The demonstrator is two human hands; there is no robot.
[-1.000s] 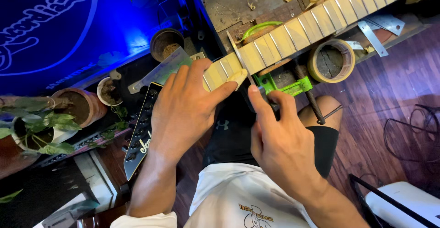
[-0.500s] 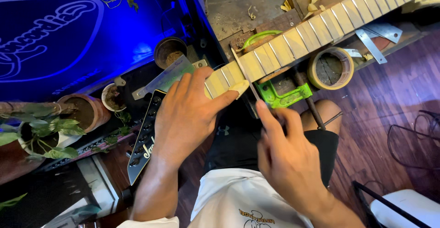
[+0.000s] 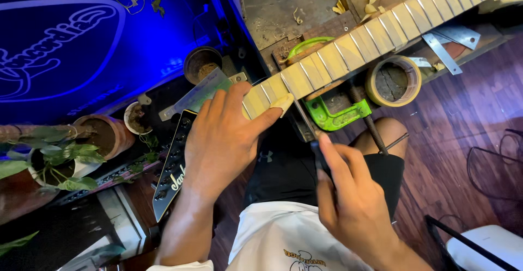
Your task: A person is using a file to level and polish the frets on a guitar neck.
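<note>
currently left hand [image 3: 226, 140] is clamped flat over the near end of the pale fretted wooden guitar neck [image 3: 359, 45], which runs up-right. right hand [image 3: 348, 195] is closed on a thin dark-handled file [image 3: 305, 121], tip at the neck edge.

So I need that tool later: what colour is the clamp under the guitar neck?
Bright green clamp, clearest in the head view.

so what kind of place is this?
Likely a guitar repair workshop: a fretted guitar neck is clamped to a worn bench by a green clamp, with a tape roll beside it. The left hand steadies the neck's end.
</note>
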